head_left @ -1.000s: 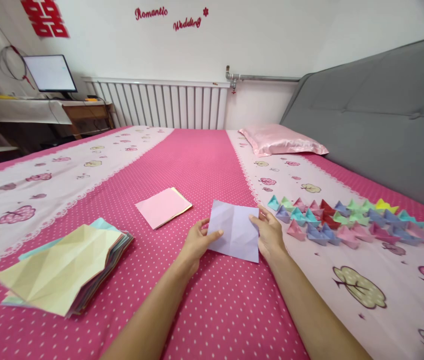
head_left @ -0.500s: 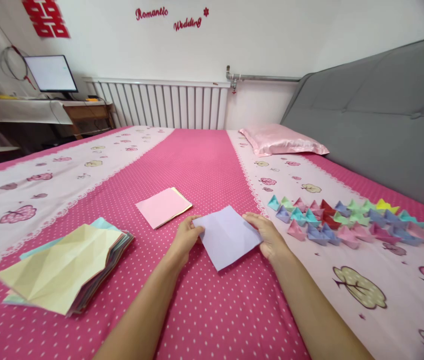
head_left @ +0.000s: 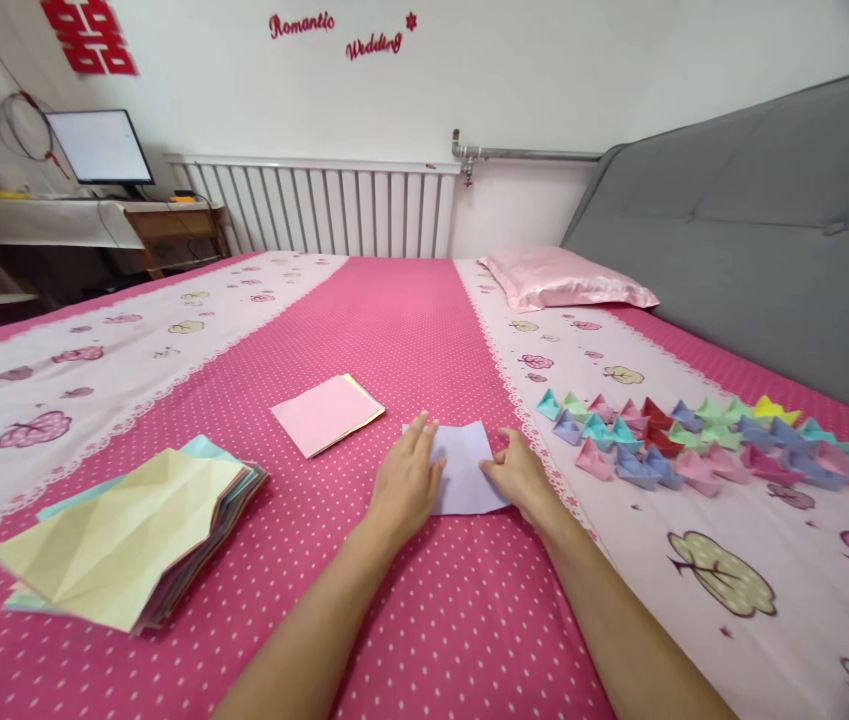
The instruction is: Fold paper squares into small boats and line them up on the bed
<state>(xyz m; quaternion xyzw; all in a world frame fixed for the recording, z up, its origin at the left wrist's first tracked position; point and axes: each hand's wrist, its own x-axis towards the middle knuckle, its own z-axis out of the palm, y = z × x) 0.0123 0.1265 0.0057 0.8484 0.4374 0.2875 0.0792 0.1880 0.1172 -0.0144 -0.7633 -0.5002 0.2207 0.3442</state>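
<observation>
A sheet of lavender origami paper (head_left: 463,470) lies on the pink dotted bed cover in front of me, its edges now nearly square to me. My left hand (head_left: 407,475) rests flat over the sheet's left side with its fingers stretched out. At the right edge, my right hand (head_left: 520,470) grips the paper between thumb and fingers; part of that edge is hidden. Beyond my left hand lies a small stack of square paper, pink on top (head_left: 328,415). Farther left sits a thick pile of creased sheets, a pale yellow one (head_left: 120,535) uppermost.
Rows of small folded paper boats (head_left: 683,440) in several colours stand on the right of the bed. A pink pillow (head_left: 566,278) lies by the grey headboard (head_left: 754,220). Past the bed are a white radiator (head_left: 319,210) and a desk with a monitor (head_left: 100,147).
The lavender paper has turned from a diamond to a squarer position. My left hand has moved from pinching its left corner to lying flat on it; my right hand has shifted slightly inward.
</observation>
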